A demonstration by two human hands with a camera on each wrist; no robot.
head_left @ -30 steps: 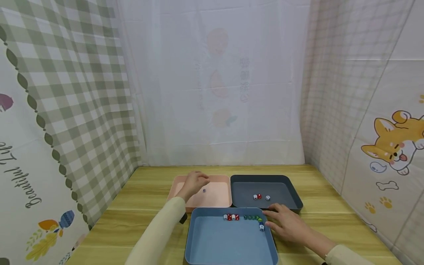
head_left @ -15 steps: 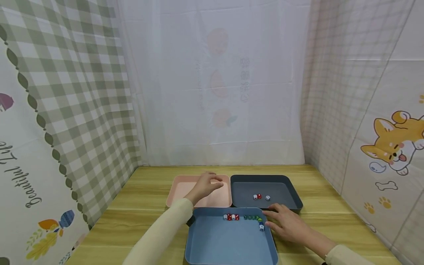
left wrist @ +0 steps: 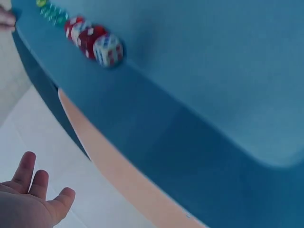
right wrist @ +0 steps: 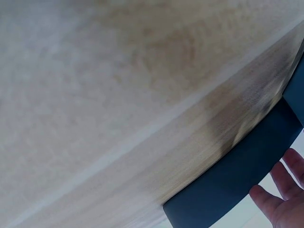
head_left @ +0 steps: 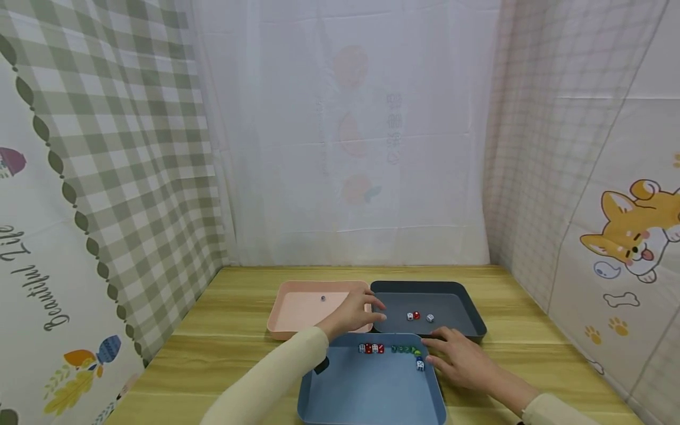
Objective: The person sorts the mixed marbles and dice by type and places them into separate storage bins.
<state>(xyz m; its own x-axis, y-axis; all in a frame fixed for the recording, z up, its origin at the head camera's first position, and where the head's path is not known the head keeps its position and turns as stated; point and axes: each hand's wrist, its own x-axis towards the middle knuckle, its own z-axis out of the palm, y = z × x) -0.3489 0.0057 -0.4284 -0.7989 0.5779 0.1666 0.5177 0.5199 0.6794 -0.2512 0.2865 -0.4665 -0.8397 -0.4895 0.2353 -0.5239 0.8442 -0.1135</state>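
Observation:
In the head view my left hand (head_left: 353, 310) hovers over the border between the pink tray (head_left: 289, 321) and the dark grey tray (head_left: 451, 289). Its fingers are loosely spread with nothing between them, as the left wrist view also shows. One tiny die (head_left: 323, 298) lies in the pink tray. White and red dice (head_left: 417, 315) sit in the dark tray, right of that hand. My right hand (head_left: 461, 357) rests at the right rim of the blue tray (head_left: 366, 392), fingers extended beside a white die (head_left: 420, 366).
Along the blue tray's far side run a row of red and white dice (head_left: 370, 349) and a row of small green dice (head_left: 405, 349), which bends down the right side. The trays stand on a wood-grain table (head_left: 212, 336) enclosed by hanging cloths (head_left: 340, 177).
My left hand has moved right, from over the pink tray to the dark tray's left edge. The tiny die now lies slightly farther back and left. The right hand has stayed still.

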